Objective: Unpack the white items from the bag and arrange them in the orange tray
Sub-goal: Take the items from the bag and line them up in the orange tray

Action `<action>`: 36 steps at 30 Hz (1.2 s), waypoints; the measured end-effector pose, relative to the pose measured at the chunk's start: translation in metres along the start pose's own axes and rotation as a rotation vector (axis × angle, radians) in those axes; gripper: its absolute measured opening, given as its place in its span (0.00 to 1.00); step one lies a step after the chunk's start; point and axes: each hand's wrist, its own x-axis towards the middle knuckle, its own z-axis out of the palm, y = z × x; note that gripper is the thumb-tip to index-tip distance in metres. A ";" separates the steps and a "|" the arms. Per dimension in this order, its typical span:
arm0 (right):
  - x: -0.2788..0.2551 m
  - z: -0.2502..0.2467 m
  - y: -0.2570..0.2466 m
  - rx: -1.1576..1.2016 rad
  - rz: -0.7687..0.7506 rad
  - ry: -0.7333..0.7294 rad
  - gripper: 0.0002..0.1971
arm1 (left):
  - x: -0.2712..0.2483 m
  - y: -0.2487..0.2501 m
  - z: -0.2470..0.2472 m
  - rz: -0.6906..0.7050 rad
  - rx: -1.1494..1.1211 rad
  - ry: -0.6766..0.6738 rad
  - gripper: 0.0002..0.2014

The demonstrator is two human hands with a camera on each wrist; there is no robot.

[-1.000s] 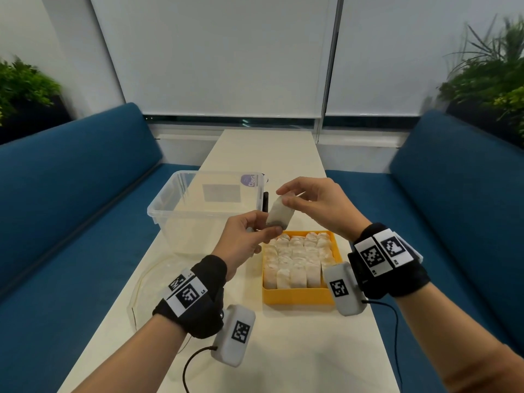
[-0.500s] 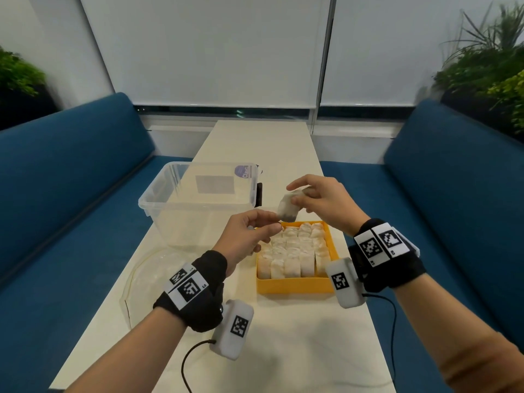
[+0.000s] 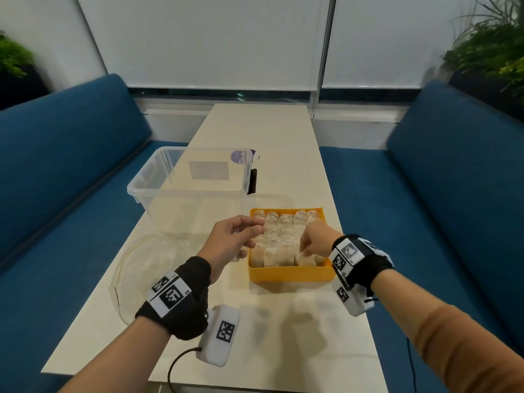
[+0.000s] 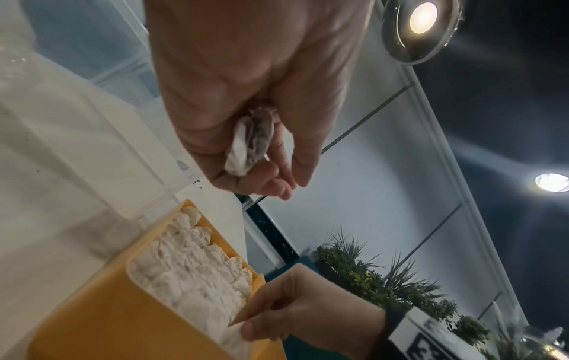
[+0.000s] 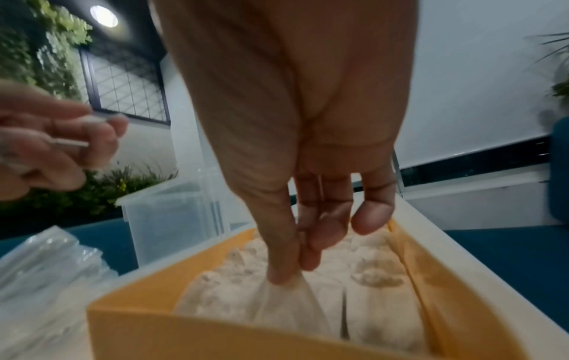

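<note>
The orange tray (image 3: pixel 289 275) sits on the table, packed with rows of white packets (image 3: pixel 283 228). My right hand (image 3: pixel 304 251) reaches down into its near right corner. There thumb and fingers pinch the top of one white packet (image 5: pixel 286 304) that stands among the others. My left hand (image 3: pixel 252 234) hovers just left of the tray with fingers curled round another white packet (image 4: pixel 246 151). In the head view that packet is mostly hidden under the hand. The clear plastic bag (image 3: pixel 141 268) lies flat on the table at the left.
A clear plastic box (image 3: pixel 187 177) stands behind the bag, left of the tray's far end. Blue sofas (image 3: pixel 71 180) run along both sides of the long white table (image 3: pixel 269 321). Plants stand in the far corners.
The right hand carried the white packet down from mid-air between the hands into the tray's near right corner. The left hand lowered beside the tray. The head view tilted downward.
</note>
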 end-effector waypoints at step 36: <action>-0.050 -0.028 -0.062 0.868 -0.146 0.434 0.04 | 0.004 0.020 0.014 -0.012 -0.523 -0.017 0.32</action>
